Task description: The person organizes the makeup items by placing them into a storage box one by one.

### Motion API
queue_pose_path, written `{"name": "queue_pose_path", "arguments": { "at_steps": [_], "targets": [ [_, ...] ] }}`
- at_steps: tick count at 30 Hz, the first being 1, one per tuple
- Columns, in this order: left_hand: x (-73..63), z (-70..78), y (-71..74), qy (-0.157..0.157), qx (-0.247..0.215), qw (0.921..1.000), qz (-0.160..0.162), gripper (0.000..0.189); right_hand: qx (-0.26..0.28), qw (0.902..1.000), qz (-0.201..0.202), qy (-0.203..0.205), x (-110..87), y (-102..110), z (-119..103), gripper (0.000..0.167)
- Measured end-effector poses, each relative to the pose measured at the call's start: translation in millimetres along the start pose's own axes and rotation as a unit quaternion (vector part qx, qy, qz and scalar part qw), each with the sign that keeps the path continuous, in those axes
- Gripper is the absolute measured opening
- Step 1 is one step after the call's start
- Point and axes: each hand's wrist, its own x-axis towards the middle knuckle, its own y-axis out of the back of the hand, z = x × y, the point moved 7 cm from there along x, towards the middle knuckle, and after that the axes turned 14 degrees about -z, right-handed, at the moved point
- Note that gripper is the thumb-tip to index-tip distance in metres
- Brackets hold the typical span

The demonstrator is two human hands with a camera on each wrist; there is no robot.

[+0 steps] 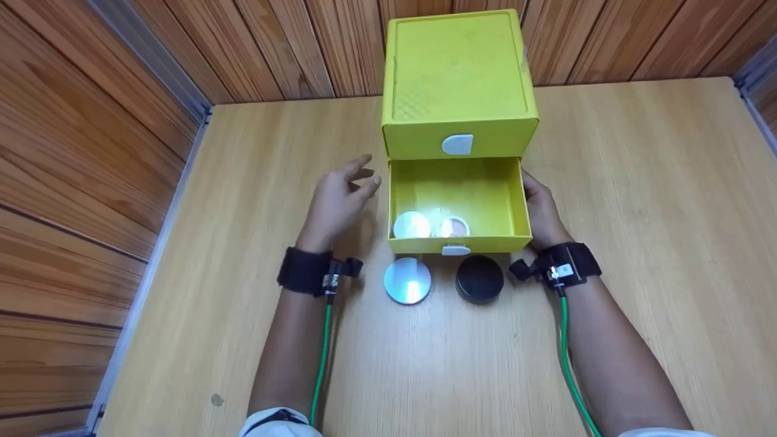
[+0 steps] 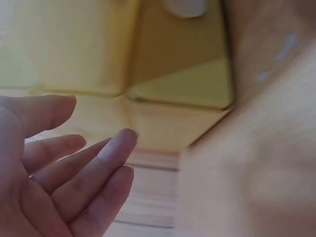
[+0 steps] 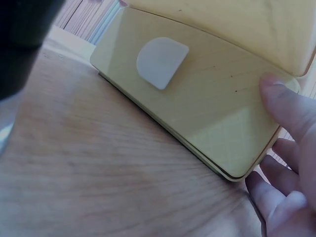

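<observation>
A yellow two-drawer box [image 1: 461, 67] stands at the back, its lower drawer [image 1: 467, 246] pulled out. Inside the drawer lie a white round disc [image 1: 412, 225] and a smaller white-rimmed round piece [image 1: 454, 227]. My right hand [image 1: 544, 209] grips the drawer's right side near the front corner. In the right wrist view its thumb [image 3: 284, 101] presses the drawer front, while the other fingers bend around the side. To the left of the drawer, my left hand [image 1: 341, 203] hovers with relaxed fingers, holding nothing. Below the drawer front lie a shiny silver disc [image 1: 407, 281] and a black round container [image 1: 479, 280].
The box has white handles, one on the upper drawer [image 1: 458, 144] and one on the lower. Wood-panelled walls [image 1: 273, 48] border the wooden table [image 1: 643, 200] at the back and left. Green cables [image 1: 322, 358] run from the wrist cameras along both forearms.
</observation>
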Motion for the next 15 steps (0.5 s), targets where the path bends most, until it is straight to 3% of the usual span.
{"name": "queue_pose_path", "arguments": {
  "at_steps": [4,7,11,15],
  "targets": [
    [-6.2,9.7,18.0,0.0,0.046,0.999,-0.004,0.047,-0.002,0.9999,0.014,-0.008,-5.0,9,1,0.048],
    [-11.3,11.7,27.2,0.004,0.106,0.9938,-0.032,0.046,0.001,0.9997,0.023,-0.011,-8.3,15,0,0.047],
    [-19.2,7.5,31.9,0.0,0.205,0.9752,-0.083,0.046,-0.009,0.9995,0.026,-0.016,-11.1,21,-2,0.045],
    [-24.1,-2.0,30.5,-0.031,0.278,0.9546,-0.104,0.045,-0.014,0.9993,0.027,-0.021,-13.3,24,-4,0.043]
  ]
}}
